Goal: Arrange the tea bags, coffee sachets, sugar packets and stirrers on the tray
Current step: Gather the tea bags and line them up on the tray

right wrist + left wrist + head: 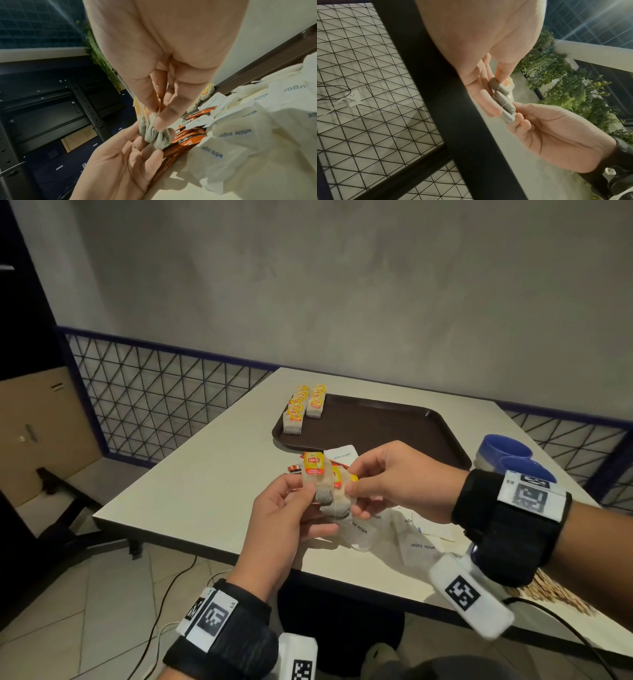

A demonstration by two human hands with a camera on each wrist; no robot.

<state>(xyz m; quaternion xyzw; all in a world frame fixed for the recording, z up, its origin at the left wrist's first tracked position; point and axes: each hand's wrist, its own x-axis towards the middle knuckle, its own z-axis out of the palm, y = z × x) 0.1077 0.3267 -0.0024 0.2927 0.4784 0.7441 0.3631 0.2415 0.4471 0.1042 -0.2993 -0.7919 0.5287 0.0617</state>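
Tea bags [329, 491] upright between both hands, yellow tags topmost.

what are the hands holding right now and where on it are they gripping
Both hands hold a small bunch of tea bags above the table. The left hand pinches the paper pouches on their left side; the right hand pinches their right side, below the yellow tags.

A small bunch of tea bags [325, 487] with yellow-red tags is held above the table's near edge. Two rows of tea bags [303, 409] are laid in the brown tray's [394, 422] far left corner. White sugar packets [411, 535] (some overlapping) and orange sachets [187, 139] are scattered near the near edge.
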